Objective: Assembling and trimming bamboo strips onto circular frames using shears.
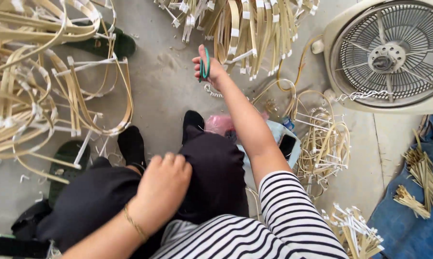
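A strip of bare concrete floor [161, 81] runs open from the knees up toward the top of the view, wide enough for an arm to pass. On the left it is hemmed in by a tangle of looped bamboo strips [39, 91], with dark green sandals [106, 44] lying among them. Ahead, a bundle of taped strips [245, 29] closes off the top. To the right, a floor fan [389, 55] blocks the corner, and coiled strips [322, 139] crowd the floor beneath it. Blue cloth [408, 211] with short cuttings fills the lower right.
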